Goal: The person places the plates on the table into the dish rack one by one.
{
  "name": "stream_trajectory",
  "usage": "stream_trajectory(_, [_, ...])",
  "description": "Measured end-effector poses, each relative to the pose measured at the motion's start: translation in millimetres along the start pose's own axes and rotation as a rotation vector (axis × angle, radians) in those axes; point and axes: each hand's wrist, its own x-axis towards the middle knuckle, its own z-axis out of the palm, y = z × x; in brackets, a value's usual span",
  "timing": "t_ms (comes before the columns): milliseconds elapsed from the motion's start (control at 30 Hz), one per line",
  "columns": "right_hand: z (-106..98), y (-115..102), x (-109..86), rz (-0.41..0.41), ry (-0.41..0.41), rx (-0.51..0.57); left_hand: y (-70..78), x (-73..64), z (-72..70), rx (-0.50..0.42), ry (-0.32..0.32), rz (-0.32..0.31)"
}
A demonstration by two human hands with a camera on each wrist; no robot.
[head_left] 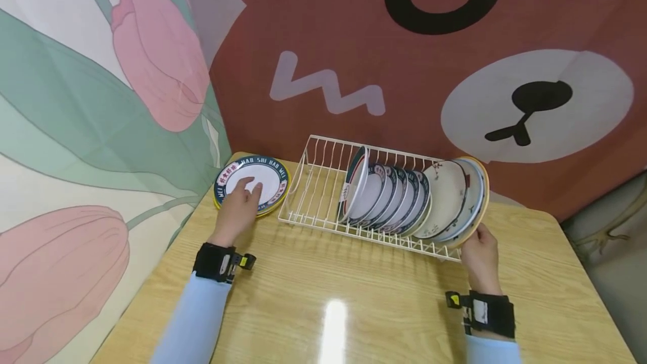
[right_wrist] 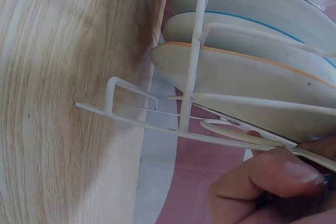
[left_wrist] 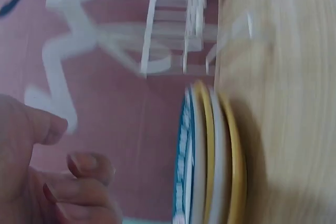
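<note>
My left hand [head_left: 236,213] is over a small stack of plates [head_left: 268,166] at the table's left, thumb and fingers loosely bent and parted. The left wrist view shows a gap between that hand and the stacked plates [left_wrist: 210,166], which have blue and yellow rims. My right hand [head_left: 481,254] grips the right end of the white wire dish rack [head_left: 315,221]. Close up, thumb and fingers curl around its end wire [right_wrist: 236,142]. Dishes stand on edge in the rack: a striped bowl [head_left: 354,184], several dark-rimmed plates [head_left: 371,192] and larger plates [head_left: 445,201] at the right.
The rack stands lengthwise on a light wooden table [head_left: 313,296], near its back edge. A printed cloth with a bear face [head_left: 328,16] hangs right behind it, and a tulip-patterned cloth [head_left: 101,117] borders the left side. The rack's left slots hold no dishes.
</note>
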Motion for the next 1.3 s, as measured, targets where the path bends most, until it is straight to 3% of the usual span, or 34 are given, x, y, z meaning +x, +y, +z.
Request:
stream_trajectory(133, [-0.5,-1.0,-0.5,0.008,0.003,0.006,-28.6,4.9,-17.4,0.04,0.064,-0.126])
stream_trajectory(233, [-0.7,-0.4,-0.4,0.013,-0.004,0.009,-50.1,6.7,-25.1,0.054,0.063,-0.212])
stream_trajectory(367, [-1.2,1.8,-1.1,0.017,-0.01,0.005,-67.0,7.1,-25.9,0.068,0.023,-0.282])
stream_trajectory(567, [-1.6,2.7,-2.9,0.024,0.004,0.014,-70.3,8.9,-18.8,0.116,-0.032,-0.273])
stream_trajectory(900, [-1.4,0.5,-1.8,0.017,0.022,0.013,-77.4,14.0,-13.8,0.117,-0.008,-0.209])
stream_trajectory(1033, [-0.5,0.7,-1.3,0.023,0.019,0.011,-80.4,15.0,-13.2,0.081,0.019,-0.19])
stream_trajectory(1300, [1.2,-0.2,-0.4,0.014,0.016,0.016,-71.9,13.1,-22.4,-0.06,0.149,-0.246])
